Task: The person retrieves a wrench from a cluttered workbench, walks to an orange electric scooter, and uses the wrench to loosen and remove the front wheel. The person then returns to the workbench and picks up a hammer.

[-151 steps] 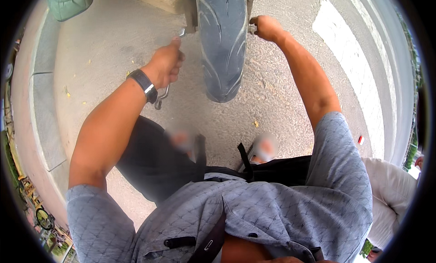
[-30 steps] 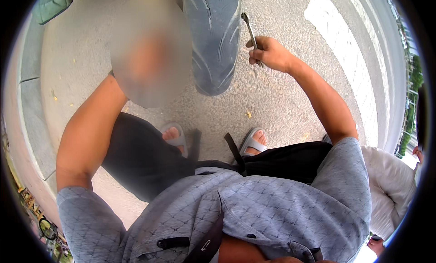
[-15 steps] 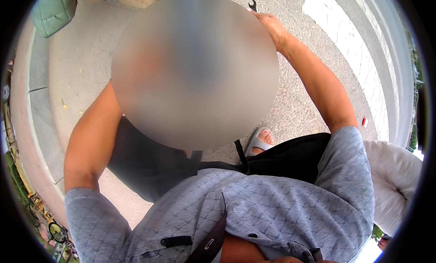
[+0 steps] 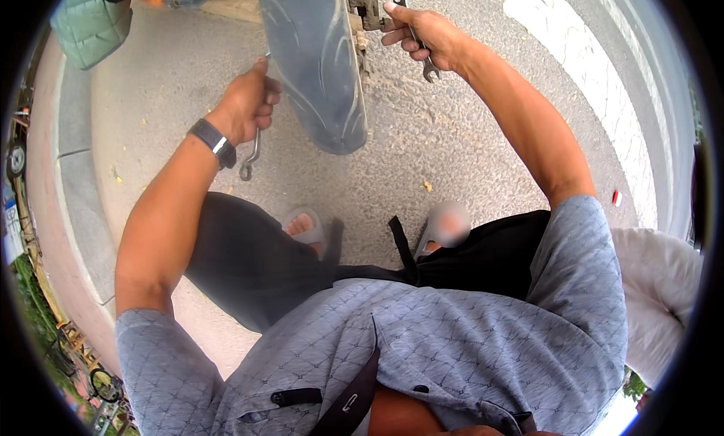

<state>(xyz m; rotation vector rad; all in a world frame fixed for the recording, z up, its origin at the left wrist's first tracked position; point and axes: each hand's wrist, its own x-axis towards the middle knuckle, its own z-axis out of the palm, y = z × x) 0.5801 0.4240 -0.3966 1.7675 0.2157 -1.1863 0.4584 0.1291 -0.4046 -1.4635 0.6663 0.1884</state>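
Tyre [image 4: 317, 67] cut off at top edge, axle hidden. Left hand [image 4: 245, 104] fisted round ring spanner [image 4: 250, 156]; right hand [image 4: 426, 36] pinching open-ended spanner [image 4: 418, 40] beside metal bracket [image 4: 366, 3]. Green bag [image 4: 90, 21] on kerb.

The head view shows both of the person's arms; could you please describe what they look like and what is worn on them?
Both forearms are bare. The left hand has a black watch with a silver clasp at the wrist. The right hand wears nothing. Short grey-blue sleeves with a fine diamond pattern cover the upper arms.

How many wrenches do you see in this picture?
2. One wrench is in the left hand; the other wrench is in the right hand, beside the tyre.
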